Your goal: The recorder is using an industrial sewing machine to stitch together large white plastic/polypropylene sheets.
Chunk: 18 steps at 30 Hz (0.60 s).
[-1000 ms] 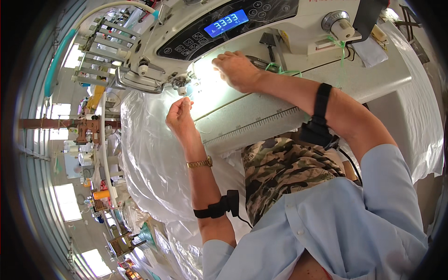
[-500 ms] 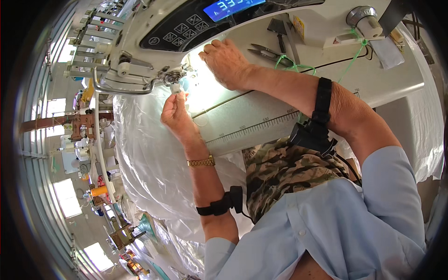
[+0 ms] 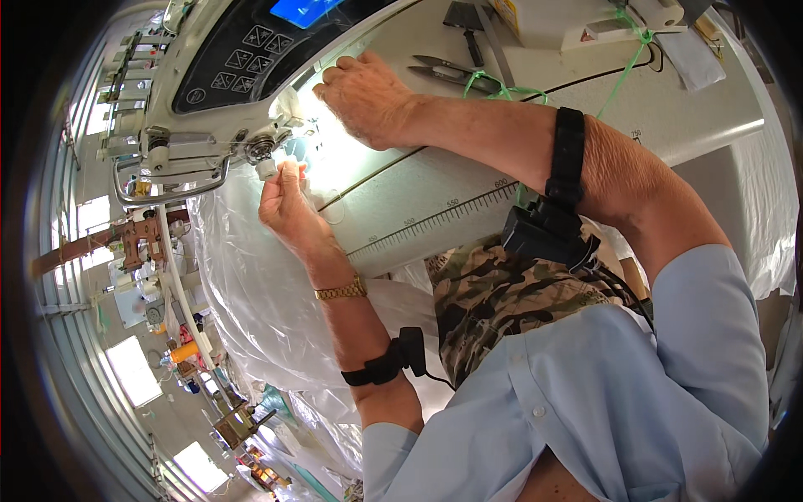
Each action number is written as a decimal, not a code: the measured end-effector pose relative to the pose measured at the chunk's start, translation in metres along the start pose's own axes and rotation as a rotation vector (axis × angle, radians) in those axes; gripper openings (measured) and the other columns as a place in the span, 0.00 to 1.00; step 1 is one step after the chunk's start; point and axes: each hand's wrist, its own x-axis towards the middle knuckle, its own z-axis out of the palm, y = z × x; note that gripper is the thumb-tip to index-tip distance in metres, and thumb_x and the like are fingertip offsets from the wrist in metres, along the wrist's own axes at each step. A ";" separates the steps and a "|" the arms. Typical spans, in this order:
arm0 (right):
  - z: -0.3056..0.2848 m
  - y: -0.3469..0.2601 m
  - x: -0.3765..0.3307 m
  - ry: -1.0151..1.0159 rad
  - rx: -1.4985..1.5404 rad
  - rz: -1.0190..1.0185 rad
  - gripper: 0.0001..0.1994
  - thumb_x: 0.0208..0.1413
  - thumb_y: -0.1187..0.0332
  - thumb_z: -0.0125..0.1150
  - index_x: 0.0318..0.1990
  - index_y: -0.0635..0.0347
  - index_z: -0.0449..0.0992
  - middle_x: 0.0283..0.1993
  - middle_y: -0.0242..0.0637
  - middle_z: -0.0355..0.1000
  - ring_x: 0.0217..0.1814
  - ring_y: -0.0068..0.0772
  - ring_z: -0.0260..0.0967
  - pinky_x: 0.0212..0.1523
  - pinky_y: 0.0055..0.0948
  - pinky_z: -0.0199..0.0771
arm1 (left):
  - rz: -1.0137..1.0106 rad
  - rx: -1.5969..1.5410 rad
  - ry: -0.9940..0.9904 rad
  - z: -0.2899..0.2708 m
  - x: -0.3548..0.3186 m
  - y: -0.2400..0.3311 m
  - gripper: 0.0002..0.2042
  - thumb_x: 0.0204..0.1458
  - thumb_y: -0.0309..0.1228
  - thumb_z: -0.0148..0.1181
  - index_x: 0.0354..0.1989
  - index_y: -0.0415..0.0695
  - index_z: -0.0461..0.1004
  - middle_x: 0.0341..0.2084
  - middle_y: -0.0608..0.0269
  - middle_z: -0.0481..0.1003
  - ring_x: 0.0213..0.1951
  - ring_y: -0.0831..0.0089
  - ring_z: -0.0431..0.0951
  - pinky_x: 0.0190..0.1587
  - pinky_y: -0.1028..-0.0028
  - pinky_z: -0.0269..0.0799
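Observation:
A white sewing machine (image 3: 196, 125) with a dark control panel and lit blue display reaches in from the upper left. My left hand (image 3: 293, 209) is raised by its front end, thumb and fingers pinched together beside a small white knob (image 3: 266, 170). Whatever lies between those fingertips is too small to make out. My right hand (image 3: 366, 99) is bent over the brightly lit needle area, its fingers curled in; glare and the hand itself hide what they grip. A thin pale thread loop hangs next to my left wrist, above the machine bed (image 3: 452, 180).
Scissors (image 3: 447, 71) and a black-handled brush (image 3: 465, 29) lie behind my right forearm. Green cord (image 3: 510, 90) runs near them. A printed ruler edges the bed's front. Clear plastic sheeting (image 3: 251, 276) drapes below, left. Workshop equipment stands farther left.
The view has shifted, so the machine sits farther left in the picture. Both hands stay at the needle end; my left fingertips have moved slightly right of the white knob.

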 end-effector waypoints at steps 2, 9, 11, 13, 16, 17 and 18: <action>0.000 0.000 0.000 0.015 -0.002 -0.007 0.08 0.52 0.74 0.56 0.41 0.62 0.73 0.38 0.38 0.70 0.47 0.33 0.66 0.49 0.34 0.64 | -0.053 0.034 -0.027 0.000 0.000 0.003 0.09 0.56 0.24 0.56 0.39 0.29 0.73 0.35 0.56 0.73 0.38 0.72 0.73 0.46 0.77 0.73; 0.000 -0.001 0.001 -0.001 -0.010 0.013 0.08 0.53 0.71 0.56 0.41 0.61 0.74 0.36 0.36 0.71 0.47 0.31 0.66 0.50 0.34 0.64 | -0.065 0.042 -0.022 0.004 0.001 0.005 0.09 0.57 0.25 0.55 0.39 0.28 0.72 0.35 0.55 0.72 0.38 0.70 0.73 0.47 0.77 0.73; 0.001 -0.001 0.001 0.017 -0.012 0.010 0.08 0.53 0.71 0.57 0.40 0.61 0.74 0.36 0.36 0.71 0.47 0.31 0.66 0.50 0.34 0.65 | -0.005 -0.045 0.010 0.006 0.001 0.004 0.09 0.54 0.28 0.60 0.26 0.33 0.75 0.26 0.61 0.75 0.31 0.78 0.74 0.39 0.80 0.71; 0.000 -0.001 0.000 0.021 -0.013 0.015 0.08 0.53 0.71 0.57 0.40 0.61 0.74 0.36 0.36 0.71 0.47 0.32 0.66 0.50 0.34 0.65 | -0.015 -0.047 0.019 0.006 0.002 0.003 0.09 0.53 0.27 0.60 0.26 0.33 0.74 0.26 0.60 0.75 0.31 0.78 0.74 0.39 0.80 0.71; -0.001 -0.001 0.000 0.019 -0.021 0.010 0.08 0.54 0.71 0.57 0.40 0.61 0.74 0.36 0.36 0.71 0.47 0.32 0.66 0.50 0.35 0.65 | -0.031 -0.031 -0.004 0.005 0.003 0.003 0.08 0.55 0.26 0.58 0.32 0.30 0.73 0.31 0.57 0.74 0.35 0.74 0.74 0.42 0.78 0.73; -0.001 -0.001 0.000 0.021 -0.022 0.008 0.08 0.54 0.71 0.57 0.40 0.61 0.74 0.37 0.36 0.71 0.47 0.32 0.66 0.51 0.35 0.65 | -0.053 0.000 -0.025 0.004 0.004 0.004 0.09 0.57 0.24 0.55 0.39 0.27 0.72 0.35 0.54 0.73 0.38 0.70 0.74 0.45 0.77 0.74; -0.002 -0.001 -0.001 0.006 -0.018 0.008 0.08 0.53 0.70 0.57 0.40 0.61 0.74 0.37 0.35 0.71 0.47 0.31 0.66 0.51 0.35 0.65 | -0.053 0.000 -0.026 0.004 0.003 0.004 0.09 0.57 0.24 0.55 0.39 0.27 0.72 0.35 0.54 0.73 0.38 0.70 0.74 0.45 0.77 0.74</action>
